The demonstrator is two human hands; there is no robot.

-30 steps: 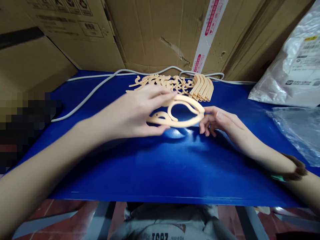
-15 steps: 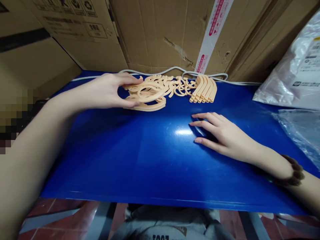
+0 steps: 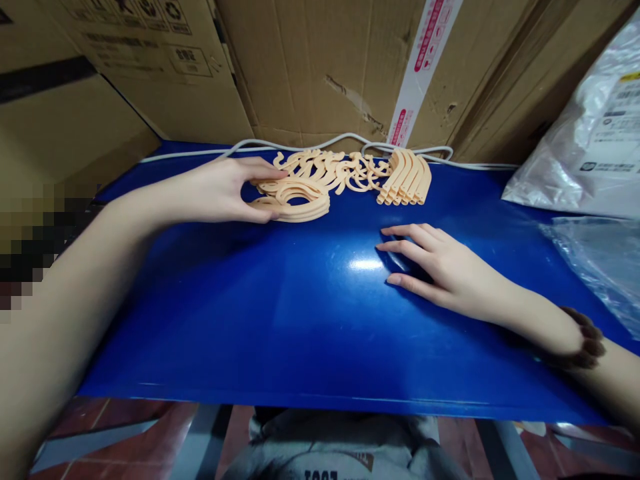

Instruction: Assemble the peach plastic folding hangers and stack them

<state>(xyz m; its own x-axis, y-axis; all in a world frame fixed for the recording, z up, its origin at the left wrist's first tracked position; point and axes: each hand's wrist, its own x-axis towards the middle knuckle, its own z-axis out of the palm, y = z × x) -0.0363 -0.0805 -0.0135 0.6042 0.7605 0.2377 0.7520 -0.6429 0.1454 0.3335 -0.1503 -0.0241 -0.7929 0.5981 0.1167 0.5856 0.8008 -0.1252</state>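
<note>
My left hand is at the left end of a stack of beige plastic oval rings. Its thumb lies along the near side and its fingers reach over the far side, closed round the stack. Part of the rings is hidden behind that hand. My right hand rests on the blue table with fingers apart and nothing in them. Right behind the rings, a pile of beige hook-shaped pieces spreads rightwards. Bent beige tubes lie lined up at its right end.
The blue table has a white cable along its back edge, in front of a large cardboard box. Another carton stands at the left. At the right are a white plastic parcel and a clear bag.
A raised, tilted ring at my left hand has come down and now lies level on the stack. My right hand has stayed in place.
</note>
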